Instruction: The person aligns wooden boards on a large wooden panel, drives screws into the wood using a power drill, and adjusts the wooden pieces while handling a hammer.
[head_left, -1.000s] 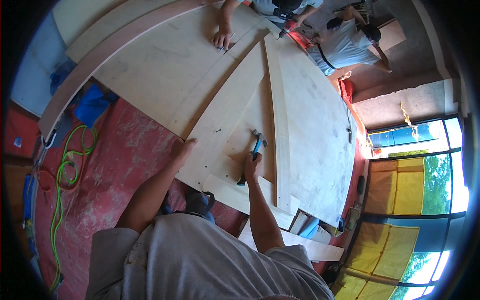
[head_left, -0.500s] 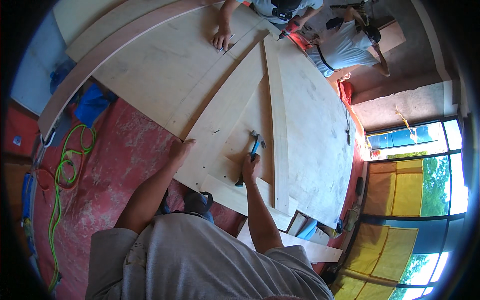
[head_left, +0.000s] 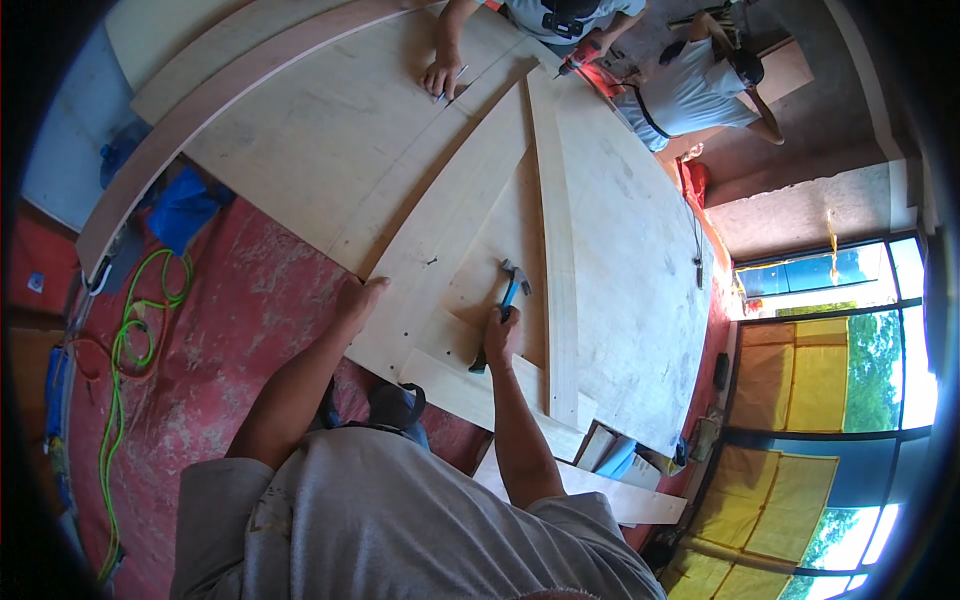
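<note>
My right hand [head_left: 502, 334] grips a claw hammer [head_left: 513, 290] by its blue and black handle, with the metal head pointing away from me. The hammer is over the plywood sheet [head_left: 625, 290], between two pale boards. At the near end of the long left board [head_left: 448, 215], my left hand [head_left: 362, 303] holds its edge, thumb on top and fingers partly hidden. A nail or screw [head_left: 431, 261] stands up from this board, and several dark fastener spots dot its near end. The narrower right board [head_left: 553, 230] meets it at the far tip. A short crosspiece [head_left: 470, 385] lies near me.
Across the sheet, a co-worker's hand [head_left: 440, 80] holds a pen, and the other has a red drill [head_left: 580, 55]. Another person [head_left: 680, 95] stands behind. A curved wooden strip [head_left: 240, 95] runs along the left. Green cable [head_left: 120, 350] lies on the red floor [head_left: 240, 300].
My hands, the hammer and the boards hold their places. The person standing behind has shifted an arm slightly.
</note>
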